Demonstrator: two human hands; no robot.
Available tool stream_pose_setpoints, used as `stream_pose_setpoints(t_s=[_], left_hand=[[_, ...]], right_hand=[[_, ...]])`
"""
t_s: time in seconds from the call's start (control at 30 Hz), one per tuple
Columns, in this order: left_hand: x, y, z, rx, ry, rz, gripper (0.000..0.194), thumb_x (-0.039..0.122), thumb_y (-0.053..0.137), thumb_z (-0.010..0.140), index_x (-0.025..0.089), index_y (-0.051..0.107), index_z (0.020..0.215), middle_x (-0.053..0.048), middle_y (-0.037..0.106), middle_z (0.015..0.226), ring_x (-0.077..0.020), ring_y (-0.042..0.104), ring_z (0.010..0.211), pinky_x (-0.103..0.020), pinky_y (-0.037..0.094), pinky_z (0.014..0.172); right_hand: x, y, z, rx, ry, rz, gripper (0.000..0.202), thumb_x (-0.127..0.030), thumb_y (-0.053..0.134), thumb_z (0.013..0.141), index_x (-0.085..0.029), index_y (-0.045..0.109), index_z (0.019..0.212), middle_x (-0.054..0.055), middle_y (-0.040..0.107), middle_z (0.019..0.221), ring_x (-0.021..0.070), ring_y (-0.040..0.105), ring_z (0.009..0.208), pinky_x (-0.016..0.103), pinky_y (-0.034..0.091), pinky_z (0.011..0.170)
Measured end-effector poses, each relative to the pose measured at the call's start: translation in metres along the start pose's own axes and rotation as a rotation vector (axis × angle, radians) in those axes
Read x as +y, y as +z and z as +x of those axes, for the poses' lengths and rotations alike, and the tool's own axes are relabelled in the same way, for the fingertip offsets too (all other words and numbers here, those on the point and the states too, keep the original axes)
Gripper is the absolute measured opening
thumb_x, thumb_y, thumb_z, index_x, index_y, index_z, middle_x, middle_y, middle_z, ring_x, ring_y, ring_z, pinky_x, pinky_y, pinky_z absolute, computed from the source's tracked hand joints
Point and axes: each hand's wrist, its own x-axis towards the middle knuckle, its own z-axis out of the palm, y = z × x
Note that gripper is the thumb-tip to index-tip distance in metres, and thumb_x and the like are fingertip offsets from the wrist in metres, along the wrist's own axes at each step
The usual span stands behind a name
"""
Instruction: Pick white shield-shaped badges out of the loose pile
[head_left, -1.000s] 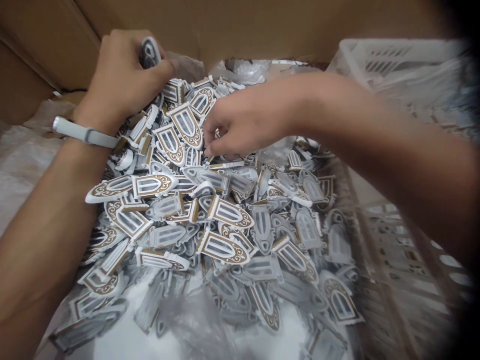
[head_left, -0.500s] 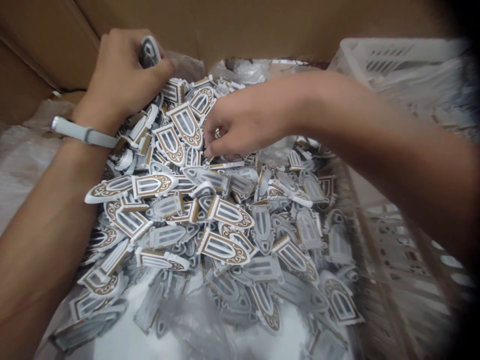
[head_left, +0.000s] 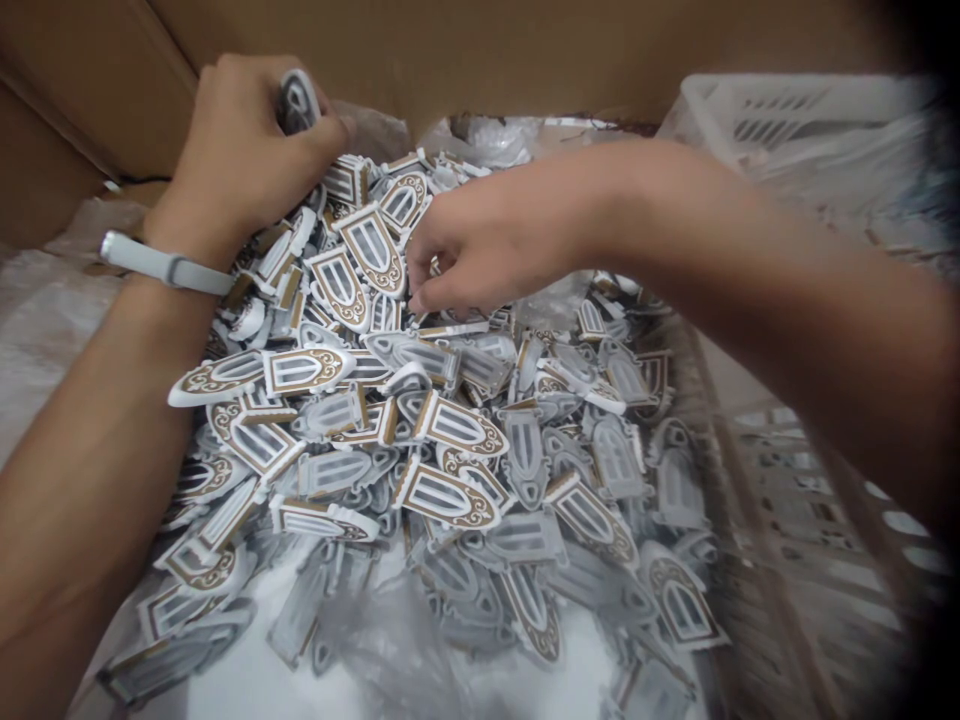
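Note:
At the back left of the pile, my left hand [head_left: 251,140] is closed around an arched plastic piece [head_left: 298,100], grey side showing; the fingers hide whether more pieces are in the grip. A pale band [head_left: 165,262] circles that wrist. My right hand [head_left: 484,250] reaches into the back middle of the heap, fingers curled down and thumb near the fingertips. What lies between them, if anything, is hidden. Around both hands spreads a heap of small arched, window-like pieces [head_left: 454,495], white with gold scrollwork on some faces and plain grey on others.
Brown cardboard walls [head_left: 487,60] stand behind the pile. To the right are a white plastic basket [head_left: 705,100] and slatted crate-like surfaces [head_left: 795,470]. Clear plastic bags lie at the left [head_left: 45,330] and at the front [head_left: 397,640].
Almost nothing differs. My left hand has shifted very slightly up and left with its piece; my right hand and the heap look the same.

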Motion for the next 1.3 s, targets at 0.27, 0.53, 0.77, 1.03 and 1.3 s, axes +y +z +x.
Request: stream_pose_setpoints(t_s=[0.27,0.53,0.77,1.03,1.3], left_hand=[[0.0034,-0.001,-0.0017,-0.005,-0.006,0.031,0.036,0.045,0.073,0.086,0.013,0.083,0.097,0.0,0.065,0.083,-0.0117,0.053,0.079,-0.03,0.034,0.073],[0.0027,-0.0012,-0.0009,0.005,-0.006,0.046,0.033,0.044,0.073,0.085,0.014,0.083,0.096,0.0,0.065,0.083,-0.0124,0.054,0.078,-0.03,0.035,0.074],[0.0046,-0.0017,-0.0006,-0.017,-0.023,0.039,0.036,0.047,0.071,0.085,0.013,0.081,0.094,0.0,0.062,0.084,-0.0118,0.051,0.079,-0.031,0.033,0.073],[0.0021,-0.0026,0.0003,-0.017,-0.016,0.056,0.039,0.05,0.07,0.085,0.013,0.079,0.093,0.0,0.059,0.082,-0.0127,0.05,0.079,-0.032,0.032,0.073],[0.001,-0.0012,0.0007,-0.014,-0.013,0.051,0.038,0.043,0.072,0.086,0.011,0.084,0.102,0.0,0.063,0.083,-0.0106,0.052,0.078,-0.029,0.033,0.072]], right_hand=[[0.0007,-0.0011,-0.0003,0.004,0.0,-0.001,0.023,-0.032,0.064,0.098,-0.022,0.082,0.108,-0.001,0.079,0.098,0.0195,0.072,0.089,0.032,0.053,0.079],[0.0025,0.001,-0.0005,0.015,-0.004,-0.009,0.022,-0.032,0.065,0.096,-0.023,0.081,0.107,0.0,0.079,0.101,0.0191,0.069,0.088,0.031,0.05,0.078],[0.0036,0.0005,0.0014,0.02,0.002,-0.019,0.022,-0.034,0.065,0.095,-0.024,0.08,0.107,-0.002,0.078,0.098,0.0187,0.068,0.085,0.031,0.049,0.075],[0.0029,0.0005,0.0016,0.014,-0.015,-0.021,0.02,-0.032,0.064,0.094,-0.022,0.08,0.102,-0.002,0.077,0.091,0.018,0.068,0.079,0.031,0.048,0.072],[0.0052,0.0005,0.0025,0.022,-0.001,-0.026,0.022,-0.037,0.064,0.095,-0.027,0.081,0.106,-0.005,0.078,0.094,0.0188,0.072,0.083,0.032,0.052,0.072]])
